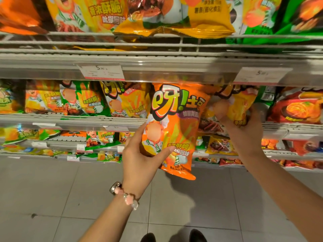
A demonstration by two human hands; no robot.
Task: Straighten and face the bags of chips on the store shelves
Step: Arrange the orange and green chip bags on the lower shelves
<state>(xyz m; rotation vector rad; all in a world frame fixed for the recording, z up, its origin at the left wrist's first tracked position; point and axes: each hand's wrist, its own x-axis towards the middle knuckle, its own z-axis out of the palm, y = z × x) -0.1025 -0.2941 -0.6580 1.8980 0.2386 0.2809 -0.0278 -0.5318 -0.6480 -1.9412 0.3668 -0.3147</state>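
Both forearms reach up from the bottom of the frame, the left one wearing a pink bead bracelet. At centre, the left hand grips an orange chip bag by its lower left edge, holding it upright before the middle shelf; its front shows "呀!土豆", "香浓酥脆" and a cartoon chef. Right of centre, the right hand clutches a yellow bag, blurred and perhaps the same brand. One price tag reads "5.90"; its small print is illegible.
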